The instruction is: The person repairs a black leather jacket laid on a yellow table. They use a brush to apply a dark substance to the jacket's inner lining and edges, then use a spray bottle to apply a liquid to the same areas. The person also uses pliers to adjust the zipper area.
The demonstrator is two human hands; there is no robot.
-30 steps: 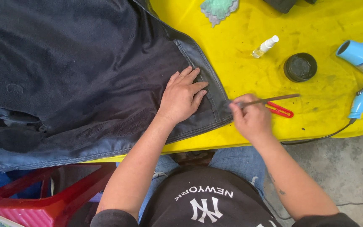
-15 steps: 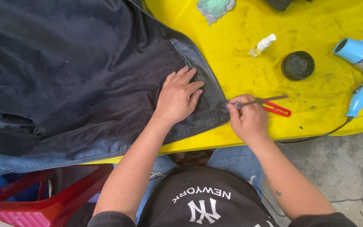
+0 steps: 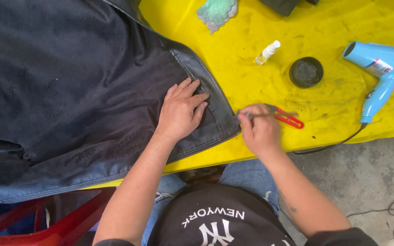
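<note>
The left hand (image 3: 180,109) lies flat on the dark jacket (image 3: 69,82), fingers spread and pointing toward one o'clock, pressing the fabric just inside the hem corner. It has kept that place over the last second; only the camera has drifted a little, so the cloth is still pinned as before.

The right hand (image 3: 260,132) is the one that has changed. A second ago it sat a little farther from the jacket's edge, with the thin brush (image 3: 270,114) sticking out toward three o'clock. Now the fingers are pinched together on the brush handle close to the hem corner (image 3: 231,125), and the hand looks blurred, so it seems to be working in short strokes at that edge. The brush tip itself is hard to make out against the seam.

The jacket covers the left part of the yellow table (image 3: 251,36), its corner at about nine o'clock from the right hand. The red scissors (image 3: 289,119) lie just beside that hand at three o'clock. Farther out, at one o'clock, sit a small round black tin (image 3: 306,72) and a small spray bottle (image 3: 267,52); a blue hair dryer (image 3: 381,68) lies at two o'clock, and a green cloth (image 3: 216,11) at twelve.
</note>
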